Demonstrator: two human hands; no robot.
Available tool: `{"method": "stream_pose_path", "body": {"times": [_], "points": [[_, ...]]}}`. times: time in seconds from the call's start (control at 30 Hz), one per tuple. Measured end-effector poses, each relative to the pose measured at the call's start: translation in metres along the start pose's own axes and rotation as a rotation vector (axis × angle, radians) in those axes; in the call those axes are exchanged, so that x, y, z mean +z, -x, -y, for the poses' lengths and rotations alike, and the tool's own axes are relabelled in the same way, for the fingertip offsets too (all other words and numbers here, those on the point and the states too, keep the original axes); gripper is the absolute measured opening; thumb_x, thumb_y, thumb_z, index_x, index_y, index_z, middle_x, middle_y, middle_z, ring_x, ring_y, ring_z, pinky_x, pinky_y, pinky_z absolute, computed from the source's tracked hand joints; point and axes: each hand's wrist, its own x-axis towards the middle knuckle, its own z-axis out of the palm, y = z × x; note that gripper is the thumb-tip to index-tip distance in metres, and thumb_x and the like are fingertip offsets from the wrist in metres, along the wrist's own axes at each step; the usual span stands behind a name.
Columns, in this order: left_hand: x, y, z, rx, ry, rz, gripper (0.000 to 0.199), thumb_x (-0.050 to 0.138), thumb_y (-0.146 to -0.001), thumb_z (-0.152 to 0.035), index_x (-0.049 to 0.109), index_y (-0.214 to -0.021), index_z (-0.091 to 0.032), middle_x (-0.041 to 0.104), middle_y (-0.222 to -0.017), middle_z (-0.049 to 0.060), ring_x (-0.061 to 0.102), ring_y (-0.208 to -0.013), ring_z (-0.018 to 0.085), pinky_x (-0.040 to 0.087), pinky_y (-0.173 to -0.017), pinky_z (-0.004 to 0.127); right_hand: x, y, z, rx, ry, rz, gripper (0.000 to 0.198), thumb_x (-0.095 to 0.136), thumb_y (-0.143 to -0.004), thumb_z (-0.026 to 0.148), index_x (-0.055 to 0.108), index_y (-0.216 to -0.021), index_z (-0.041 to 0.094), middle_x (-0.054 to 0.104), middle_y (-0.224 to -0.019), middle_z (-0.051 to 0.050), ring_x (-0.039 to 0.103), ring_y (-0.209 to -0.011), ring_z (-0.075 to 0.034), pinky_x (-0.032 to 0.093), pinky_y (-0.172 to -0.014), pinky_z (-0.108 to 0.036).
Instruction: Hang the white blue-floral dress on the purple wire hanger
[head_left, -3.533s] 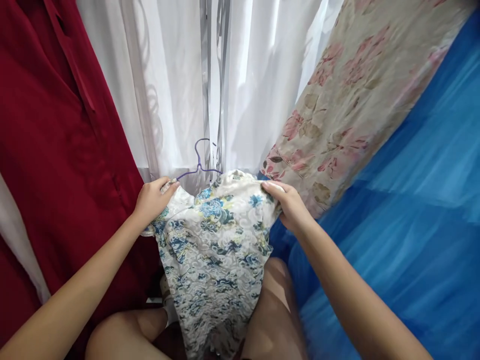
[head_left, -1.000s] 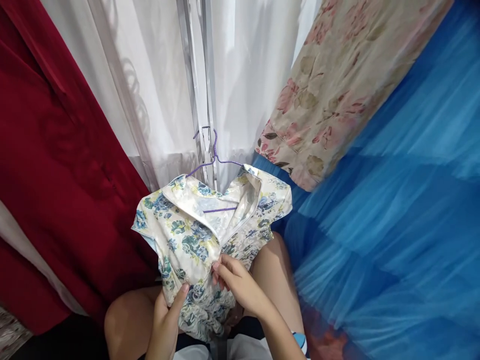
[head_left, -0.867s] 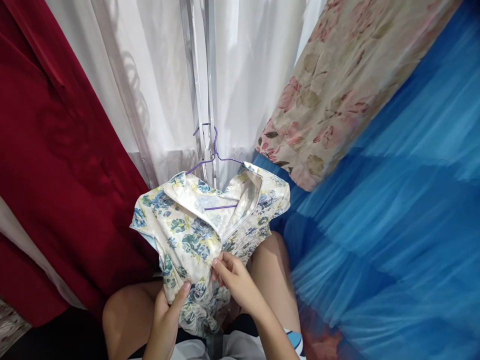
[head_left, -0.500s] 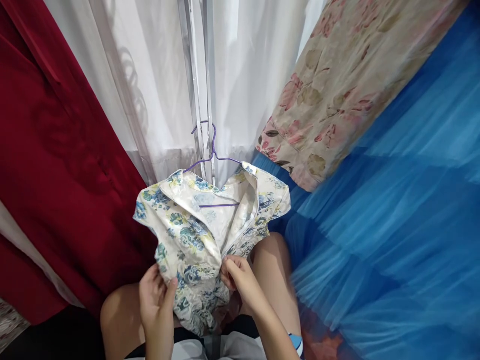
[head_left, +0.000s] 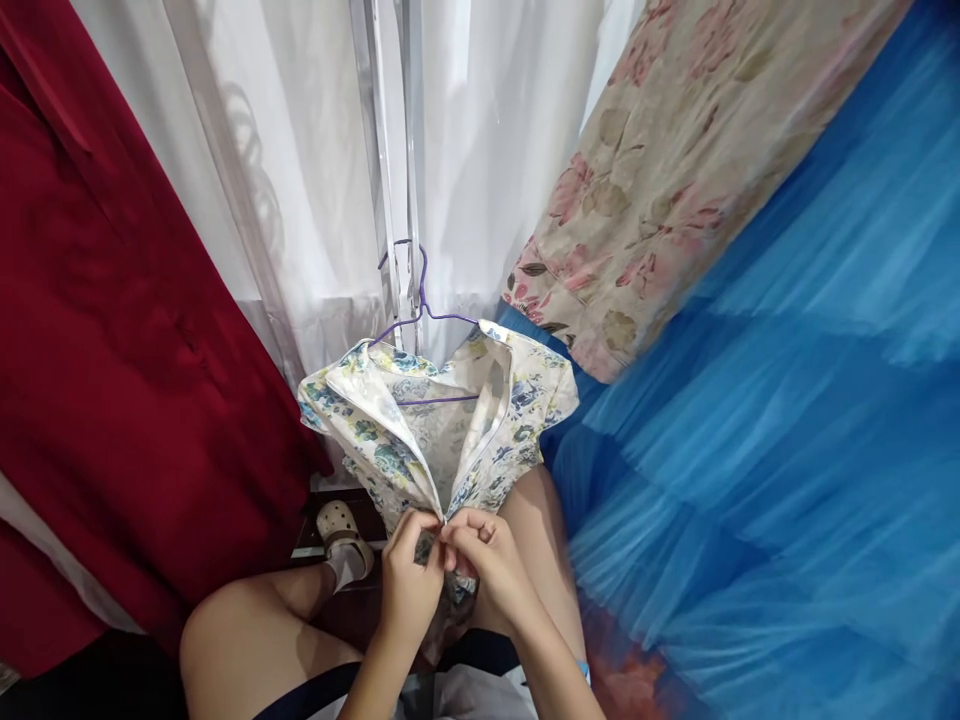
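A white dress [head_left: 390,460] with blue and yellow flowers hangs on a purple wire hanger [head_left: 424,290] in front of my lap. Its zipper [head_left: 480,435] is undone at the top, so the two edges form a V with the lining showing. Where the V ends, my left hand [head_left: 412,560] pinches the fabric on its side of the zipper. My right hand [head_left: 480,545] is closed at the same point, its fingertips against those of the left. The zipper pull is too small and covered to make out.
White curtains [head_left: 315,150] and thin metal poles [head_left: 401,150] stand behind the hanger. Red cloth [head_left: 150,350] drapes on the left. A floral cloth [head_left: 630,200] and blue tulle [head_left: 750,450] fill the right. My bent legs [head_left: 240,630] flank the dress; a beige clog [head_left: 345,530] shows below.
My left hand has moved right, from the dress's side edge to the bottom of the zipper opening beside my right hand. The dress's left side has swung inward, uncovering the clog.
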Motion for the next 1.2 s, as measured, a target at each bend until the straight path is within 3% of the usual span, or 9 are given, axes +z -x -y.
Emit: {"method": "stream_pose_path", "body": {"times": [0.13, 0.4, 0.53, 0.63, 0.73, 0.8, 0.97, 1.1, 1.2], "points": [[-0.006, -0.003, -0.006, 0.061, -0.046, 0.105, 0.016, 0.046, -0.092, -0.013, 0.053, -0.079, -0.019, 0.056, -0.081, 0.003, 0.057, -0.078, 0.016, 0.044, -0.075, 0.025, -0.002, -0.009, 0.02, -0.034, -0.049, -0.063, 0.025, 0.063, -0.078, 0.029, 0.058, -0.057, 0.016, 0.058, -0.045, 0.001, 0.038, -0.035, -0.005, 0.024, -0.038, -0.019], [-0.039, -0.013, -0.019, 0.146, -0.48, 0.449, 0.023, 0.043, -0.086, -0.006, 0.059, -0.093, -0.021, 0.063, -0.1, 0.007, 0.063, -0.086, 0.022, 0.044, -0.07, 0.029, 0.024, -0.098, 0.141, -0.283, -0.077, -0.018, 0.016, 0.068, -0.068, 0.026, 0.065, -0.058, 0.014, 0.06, -0.048, 0.002, 0.044, -0.035, -0.005, 0.026, -0.034, -0.017], [-0.044, -0.021, -0.02, 0.183, -0.508, 0.521, 0.028, 0.048, -0.082, -0.005, 0.063, -0.098, -0.022, 0.066, -0.107, 0.007, 0.065, -0.088, 0.023, 0.047, -0.072, 0.031, 0.034, -0.11, 0.161, -0.354, -0.058, -0.002, 0.014, 0.066, -0.069, 0.025, 0.064, -0.06, 0.014, 0.06, -0.046, 0.002, 0.045, -0.034, -0.005, 0.025, -0.034, -0.017], [-0.054, -0.05, -0.027, 0.198, -0.359, 0.397, 0.019, 0.055, -0.088, -0.014, 0.066, -0.099, -0.023, 0.067, -0.094, 0.004, 0.063, -0.078, 0.018, 0.048, -0.071, 0.028, 0.036, -0.096, 0.151, -0.384, 0.042, 0.006, 0.015, 0.064, -0.072, 0.024, 0.06, -0.059, 0.016, 0.058, -0.043, 0.003, 0.044, -0.034, -0.007, 0.029, -0.035, -0.018], [-0.071, -0.099, -0.053, 0.281, -0.197, 0.08, 0.034, 0.052, -0.095, -0.024, 0.058, -0.128, -0.024, 0.065, -0.091, 0.003, 0.06, -0.072, 0.015, 0.049, -0.069, 0.026, 0.035, -0.082, 0.143, -0.441, 0.124, 0.015, 0.016, 0.061, -0.074, 0.022, 0.056, -0.06, 0.018, 0.056, -0.041, 0.004, 0.043, -0.035, -0.007, 0.031, -0.039, -0.018], [-0.079, -0.132, -0.077, 0.393, -0.177, 0.003, 0.04, 0.048, -0.098, -0.024, 0.052, -0.137, -0.025, 0.066, -0.097, 0.004, 0.061, -0.078, 0.015, 0.049, -0.072, 0.026, 0.034, -0.079, 0.143, -0.482, 0.157, 0.03, 0.015, 0.06, -0.075, 0.021, 0.054, -0.062, 0.018, 0.054, -0.041, 0.005, 0.042, -0.036, -0.007, 0.031, -0.041, -0.019], [-0.076, -0.18, -0.108, 0.644, -0.244, 0.031, 0.017, 0.051, -0.097, -0.021, 0.067, -0.101, -0.019, 0.066, -0.094, 0.005, 0.062, -0.091, 0.017, 0.047, -0.082, 0.029, 0.025, -0.089, 0.139, -0.511, 0.212, 0.02, 0.017, 0.061, -0.075, 0.022, 0.049, -0.062, 0.019, 0.045, -0.044, 0.008, 0.036, -0.04, -0.007, 0.026, -0.042, -0.021], [-0.067, -0.183, -0.099, 0.651, -0.238, -0.075, 0.013, 0.052, -0.096, -0.02, 0.065, -0.095, -0.017, 0.066, -0.09, 0.005, 0.062, -0.088, 0.017, 0.048, -0.081, 0.028, 0.021, -0.102, 0.126, -0.498, 0.192, 0.011, 0.021, 0.061, -0.073, 0.028, 0.045, -0.062, 0.02, 0.034, -0.048, 0.01, 0.026, -0.042, -0.006, 0.019, -0.043, -0.022], [-0.064, -0.182, -0.094, 0.599, -0.2, -0.185, 0.012, 0.053, -0.095, -0.021, 0.064, -0.095, -0.018, 0.067, -0.091, 0.005, 0.063, -0.091, 0.018, 0.048, -0.084, 0.03, 0.024, -0.111, 0.12, -0.494, 0.236, 0.025, 0.022, 0.061, -0.072, 0.029, 0.043, -0.061, 0.021, 0.034, -0.049, 0.009, 0.027, -0.044, -0.007, 0.019, -0.044, -0.023]]}}
